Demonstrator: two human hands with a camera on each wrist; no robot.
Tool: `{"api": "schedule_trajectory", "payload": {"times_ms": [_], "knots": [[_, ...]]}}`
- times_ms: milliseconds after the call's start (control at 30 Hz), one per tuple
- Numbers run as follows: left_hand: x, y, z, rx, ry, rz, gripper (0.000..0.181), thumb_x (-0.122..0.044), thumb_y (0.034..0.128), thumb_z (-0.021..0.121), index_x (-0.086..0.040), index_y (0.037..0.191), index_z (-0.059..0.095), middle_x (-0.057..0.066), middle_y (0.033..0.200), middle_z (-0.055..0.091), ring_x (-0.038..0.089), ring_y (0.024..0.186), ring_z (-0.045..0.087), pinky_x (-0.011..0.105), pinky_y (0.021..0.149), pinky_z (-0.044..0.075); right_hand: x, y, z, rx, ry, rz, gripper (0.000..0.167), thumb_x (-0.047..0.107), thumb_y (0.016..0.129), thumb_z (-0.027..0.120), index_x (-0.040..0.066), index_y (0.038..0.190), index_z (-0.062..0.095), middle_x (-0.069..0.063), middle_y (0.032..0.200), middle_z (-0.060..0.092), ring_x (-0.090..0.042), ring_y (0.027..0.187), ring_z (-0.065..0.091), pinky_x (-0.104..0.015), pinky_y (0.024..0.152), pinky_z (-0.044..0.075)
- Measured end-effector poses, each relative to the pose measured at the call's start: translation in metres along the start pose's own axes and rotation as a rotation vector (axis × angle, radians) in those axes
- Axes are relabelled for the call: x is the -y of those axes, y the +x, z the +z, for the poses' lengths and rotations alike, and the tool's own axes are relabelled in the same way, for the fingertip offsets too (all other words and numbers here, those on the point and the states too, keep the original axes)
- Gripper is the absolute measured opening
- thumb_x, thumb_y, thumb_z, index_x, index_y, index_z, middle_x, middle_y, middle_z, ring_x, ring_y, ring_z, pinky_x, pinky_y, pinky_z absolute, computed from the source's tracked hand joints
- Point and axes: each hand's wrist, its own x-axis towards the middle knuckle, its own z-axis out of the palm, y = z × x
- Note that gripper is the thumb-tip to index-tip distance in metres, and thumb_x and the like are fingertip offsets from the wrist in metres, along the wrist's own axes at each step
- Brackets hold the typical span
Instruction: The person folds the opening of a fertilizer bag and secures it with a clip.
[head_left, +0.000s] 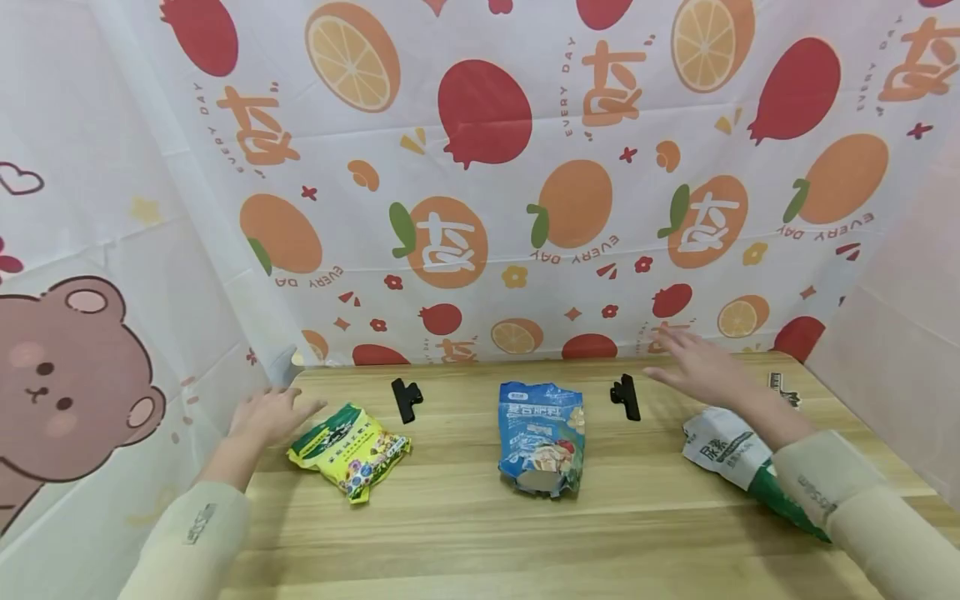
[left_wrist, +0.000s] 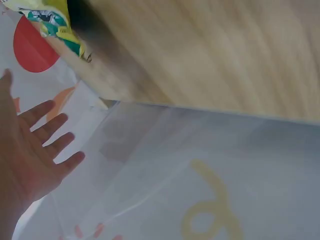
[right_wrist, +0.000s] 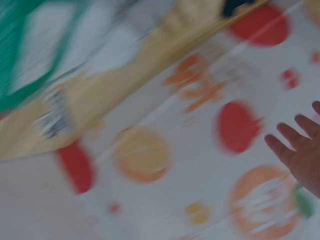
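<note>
My left hand (head_left: 268, 418) hovers with fingers spread by the left side of a yellow and green printed bag (head_left: 348, 450); the left wrist view shows its palm empty. Over the table's far right part is my right hand (head_left: 705, 371), fingers extended and holding nothing. Below it a white and green bag (head_left: 722, 446) lies at a slant, partly hidden by the forearm. Between the hands a blue printed bag (head_left: 540, 437) lies on the table. Two black clips (head_left: 407, 400) lie apart, one on each side of the blue bag, towards the back.
The wooden table (head_left: 450, 542) meets a fruit-printed curtain (head_left: 480, 208) along its back edge. A sheet with a bear print (head_left: 67, 375) hangs at the left. Behind the white and green bag lies a small black-and-white patterned item (head_left: 783, 389), perhaps another clip.
</note>
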Motion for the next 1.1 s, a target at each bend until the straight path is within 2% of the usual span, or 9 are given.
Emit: {"api": "schedule_trajectory", "payload": {"times_ms": [100, 167, 267, 433, 567, 667, 767, 967, 1100], "knots": [[0.003, -0.004, 0.003, 0.041, -0.03, -0.011, 0.085, -0.064, 0.091, 0.027, 0.013, 0.121, 0.049, 0.037, 0.118, 0.046, 0.055, 0.106, 0.04, 0.062, 0.076, 0.037, 0.036, 0.01, 0.002, 0.006, 0.072, -0.076, 0.07, 0.055, 0.09, 0.046, 0.006, 0.139, 0.038, -0.02, 0.14, 0.034, -0.042, 0.124, 0.032, -0.06, 0.095, 0.028], [0.004, -0.007, 0.006, 0.059, -0.067, -0.015, 0.079, -0.06, 0.0923, 0.031, 0.012, 0.118, 0.052, 0.035, 0.113, 0.05, 0.053, 0.103, 0.044, 0.06, 0.073, 0.039, 0.06, 0.015, 0.003, 0.017, 0.138, -0.115, 0.07, 0.057, 0.089, 0.045, 0.009, 0.139, 0.04, -0.016, 0.139, 0.038, -0.039, 0.124, 0.035, -0.058, 0.095, 0.029], [0.007, -0.009, 0.01, 0.05, -0.123, 0.004, 0.068, -0.052, 0.094, 0.039, 0.012, 0.111, 0.055, 0.033, 0.107, 0.054, 0.05, 0.099, 0.048, 0.059, 0.074, 0.04, 0.091, 0.023, 0.006, 0.032, 0.237, -0.149, 0.069, 0.059, 0.088, 0.046, 0.011, 0.138, 0.043, -0.012, 0.136, 0.043, -0.034, 0.124, 0.038, -0.054, 0.096, 0.032], [0.014, -0.009, 0.019, 0.028, -0.238, 0.012, 0.061, -0.043, 0.0954, 0.044, 0.016, 0.107, 0.055, 0.031, 0.099, 0.057, 0.047, 0.094, 0.051, 0.056, 0.076, 0.041, 0.144, 0.034, 0.013, 0.039, 0.435, -0.099, 0.058, 0.051, 0.09, 0.05, 0.012, 0.134, 0.047, -0.008, 0.134, 0.046, -0.027, 0.12, 0.044, -0.048, 0.093, 0.038], [0.017, -0.009, 0.027, 0.033, -0.294, -0.008, 0.063, -0.043, 0.0962, 0.042, 0.018, 0.107, 0.054, 0.032, 0.1, 0.056, 0.048, 0.096, 0.051, 0.056, 0.08, 0.041, 0.182, 0.039, 0.018, 0.034, 0.643, -0.056, 0.046, 0.041, 0.092, 0.053, 0.015, 0.13, 0.051, -0.005, 0.129, 0.05, -0.023, 0.113, 0.05, -0.042, 0.085, 0.046], [0.016, -0.01, 0.031, 0.038, -0.319, -0.022, 0.065, -0.044, 0.0966, 0.04, 0.019, 0.108, 0.052, 0.033, 0.102, 0.056, 0.049, 0.098, 0.049, 0.057, 0.082, 0.039, 0.205, 0.041, 0.022, 0.038, 0.748, -0.038, 0.041, 0.037, 0.093, 0.054, 0.015, 0.128, 0.053, -0.003, 0.124, 0.054, -0.022, 0.109, 0.052, -0.038, 0.081, 0.048], [0.014, -0.01, 0.033, 0.054, -0.343, -0.037, 0.068, -0.046, 0.0967, 0.037, 0.019, 0.112, 0.05, 0.034, 0.105, 0.054, 0.05, 0.101, 0.047, 0.058, 0.083, 0.037, 0.225, 0.042, 0.029, 0.038, 0.778, -0.017, 0.039, 0.037, 0.093, 0.054, 0.017, 0.126, 0.054, -0.001, 0.122, 0.055, -0.021, 0.106, 0.053, -0.036, 0.078, 0.048], [0.012, -0.007, 0.035, 0.077, -0.346, -0.081, 0.071, -0.049, 0.0968, 0.032, 0.018, 0.116, 0.047, 0.034, 0.108, 0.053, 0.049, 0.101, 0.047, 0.058, 0.083, 0.037, 0.264, 0.049, 0.046, 0.025, 0.757, 0.021, 0.037, 0.037, 0.091, 0.056, 0.018, 0.122, 0.058, 0.003, 0.12, 0.057, -0.019, 0.105, 0.054, -0.037, 0.077, 0.048], [0.008, -0.005, 0.035, 0.077, -0.336, -0.097, 0.073, -0.05, 0.0968, 0.03, 0.018, 0.117, 0.046, 0.034, 0.109, 0.052, 0.048, 0.1, 0.047, 0.058, 0.084, 0.037, 0.283, 0.054, 0.058, 0.059, 0.769, 0.056, 0.036, 0.036, 0.089, 0.058, 0.016, 0.12, 0.059, 0.003, 0.119, 0.057, -0.018, 0.103, 0.055, -0.034, 0.076, 0.048]]}}
